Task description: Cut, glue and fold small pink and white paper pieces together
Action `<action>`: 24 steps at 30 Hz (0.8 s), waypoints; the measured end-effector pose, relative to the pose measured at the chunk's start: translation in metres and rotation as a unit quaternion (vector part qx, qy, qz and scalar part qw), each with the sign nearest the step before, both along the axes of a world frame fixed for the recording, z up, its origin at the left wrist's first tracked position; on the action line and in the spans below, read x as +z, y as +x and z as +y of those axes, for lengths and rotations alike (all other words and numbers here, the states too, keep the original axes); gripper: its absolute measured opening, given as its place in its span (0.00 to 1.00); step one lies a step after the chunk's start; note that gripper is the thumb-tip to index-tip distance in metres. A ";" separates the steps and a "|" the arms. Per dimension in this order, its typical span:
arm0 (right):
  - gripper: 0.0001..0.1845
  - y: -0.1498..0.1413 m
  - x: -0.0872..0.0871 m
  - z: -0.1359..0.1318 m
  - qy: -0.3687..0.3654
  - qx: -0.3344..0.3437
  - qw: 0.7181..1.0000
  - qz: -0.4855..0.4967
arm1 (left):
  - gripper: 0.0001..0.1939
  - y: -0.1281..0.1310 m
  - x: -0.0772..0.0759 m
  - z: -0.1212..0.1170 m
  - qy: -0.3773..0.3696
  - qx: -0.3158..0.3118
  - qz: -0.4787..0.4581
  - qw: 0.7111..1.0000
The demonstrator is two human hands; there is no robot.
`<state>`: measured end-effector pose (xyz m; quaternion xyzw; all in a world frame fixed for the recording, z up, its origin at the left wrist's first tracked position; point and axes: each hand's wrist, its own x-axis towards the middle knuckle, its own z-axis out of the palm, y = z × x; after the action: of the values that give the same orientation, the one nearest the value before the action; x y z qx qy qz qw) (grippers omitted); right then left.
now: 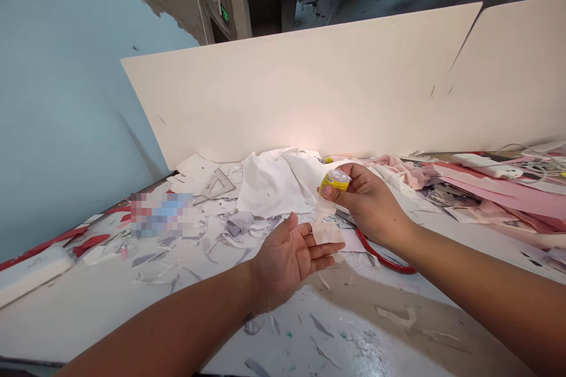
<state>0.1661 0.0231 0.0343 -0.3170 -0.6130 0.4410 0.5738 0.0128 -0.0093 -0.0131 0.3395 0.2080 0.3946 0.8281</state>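
Right hand [369, 206] is gripping small yellow container [335, 180] between thumb and fingers, pale strip [326, 218] is hanging from it onto the fingers of left hand [287, 262], left hand is opening wide with palm up over counter [88, 306], white cloth [278, 182] is lying behind, red handle [380, 257] is lying under right wrist

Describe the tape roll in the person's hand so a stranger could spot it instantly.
Behind the littered table stands a tall cream board. In front of its middle, the right hand pinches a small tape roll with a yellow band. Unlike the scraps around it, the roll trails a pale strip down onto the open left hand.
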 end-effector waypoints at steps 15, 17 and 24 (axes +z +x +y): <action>0.16 0.001 0.007 -0.006 -0.072 0.076 0.990 0.091 | 0.29 -0.002 -0.001 0.001 0.011 -0.010 -0.001 1.000; 0.15 0.001 0.008 -0.009 -0.100 0.106 0.985 0.095 | 0.29 -0.002 -0.001 0.001 0.013 -0.009 0.002 1.000; 0.09 -0.003 0.005 -0.007 -0.047 0.147 0.985 0.073 | 0.29 0.000 0.001 0.001 -0.002 0.007 0.013 1.000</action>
<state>0.1626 0.0159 0.0390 -0.2165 -0.5880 0.5707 0.5308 0.0126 -0.0087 -0.0121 0.3416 0.2222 0.3958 0.8230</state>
